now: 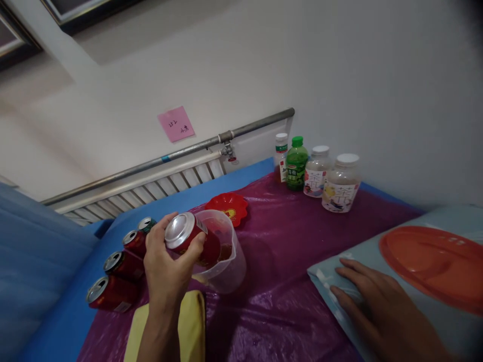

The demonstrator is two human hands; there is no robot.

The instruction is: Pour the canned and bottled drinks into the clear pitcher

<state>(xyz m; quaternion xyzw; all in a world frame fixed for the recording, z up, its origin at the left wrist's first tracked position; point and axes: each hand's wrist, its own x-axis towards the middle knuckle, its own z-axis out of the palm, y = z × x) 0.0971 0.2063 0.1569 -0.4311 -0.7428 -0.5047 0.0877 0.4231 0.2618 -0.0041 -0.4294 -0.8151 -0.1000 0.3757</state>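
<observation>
My left hand [169, 251] is wrapped round a red soda can [202, 246], tipped with its silver base up and its top end inside a translucent plastic pitcher [226, 276]. Some brown liquid shows in the pitcher. Resting with fingers spread, my right hand [377, 296] lies on the corner of a light blue packet [324, 266] with a large orange oval on it. Under my left forearm is a folded yellow cloth [192, 322]. A red scalloped dish [241, 213] sits right behind the pitcher.
Several opened cans [116, 294] stand in a row at the left. Towards the back right are a green-capped bottle [297, 163] and white-capped bottles [341, 183]. Purple plastic sheeting [279, 301] covers the blue table. A radiator [151, 186] and pipe run along the wall.
</observation>
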